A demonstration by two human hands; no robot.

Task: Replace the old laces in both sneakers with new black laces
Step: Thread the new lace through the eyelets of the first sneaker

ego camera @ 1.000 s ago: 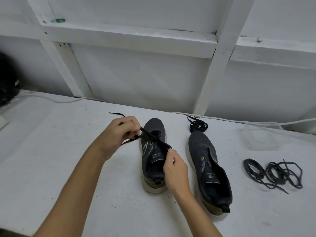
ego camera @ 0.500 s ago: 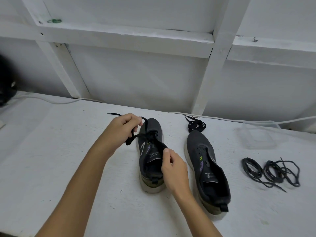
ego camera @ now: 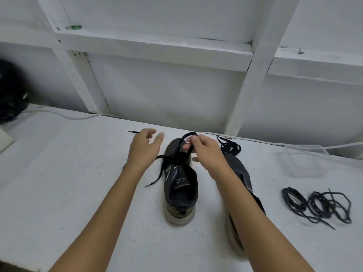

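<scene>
Over the left sneaker point(ego camera: 179, 185) the right hand point(ego camera: 204, 152) pinches a lace point(ego camera: 187, 137) loop; left hand point(ego camera: 144, 149), fingers spread, holds nothing. Best draw it gently, keeping tension even.

Right sneaker point(ego camera: 240, 169): mostly hidden behind right forearm; only toe and strips of side show. Left hand point(ego camera: 143, 152) motion-blurred, fingertips smeared; covers part of lace end point(ego camera: 133, 132). Lace crossings over left sneaker point(ego camera: 179, 185) blurred, threading unreadable. Tongue label print too small to read. Dark object point(ego camera: 9, 95) cut off by left edge. Both forearms cut off by bottom edge.
</scene>
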